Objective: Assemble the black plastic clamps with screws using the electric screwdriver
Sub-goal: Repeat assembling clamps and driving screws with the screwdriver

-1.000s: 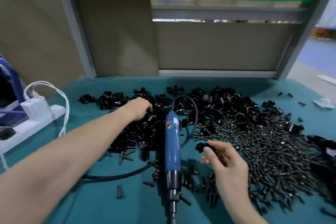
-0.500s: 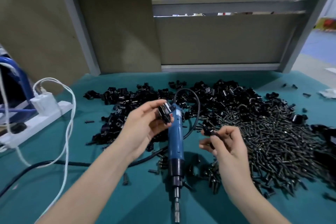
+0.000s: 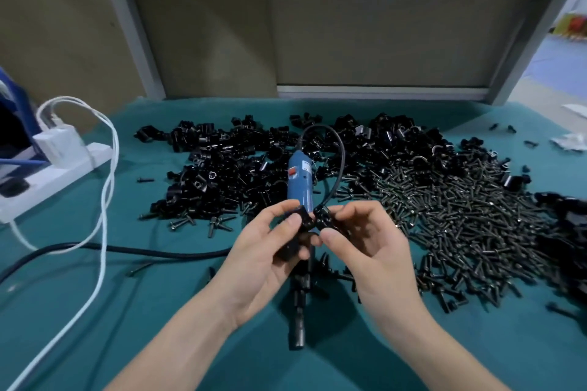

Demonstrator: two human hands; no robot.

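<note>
My left hand (image 3: pixel 259 259) grips a black clamp half (image 3: pixel 297 233) between thumb and fingers. My right hand (image 3: pixel 370 246) pinches a second black clamp piece (image 3: pixel 324 216), and the two pieces meet above the table's middle. Under my hands lies the blue electric screwdriver (image 3: pixel 299 181), bit end (image 3: pixel 298 324) pointing toward me. A heap of black clamps (image 3: pixel 228 168) spreads across the back of the table. A heap of dark screws (image 3: pixel 460 219) lies to the right.
The teal table cover (image 3: pixel 95 295) carries a black cable (image 3: pixel 127 249) and white cords (image 3: pixel 104 200) running to a white power strip (image 3: pixel 54 178) at the left. Several loose screws (image 3: pixel 197 222) lie left of my hands. Beige panels (image 3: pixel 374 41) close the back.
My left hand came back from the clamp heap holding a clamp half. Both hands moved together, and the two pieces now touch over the screwdriver.
</note>
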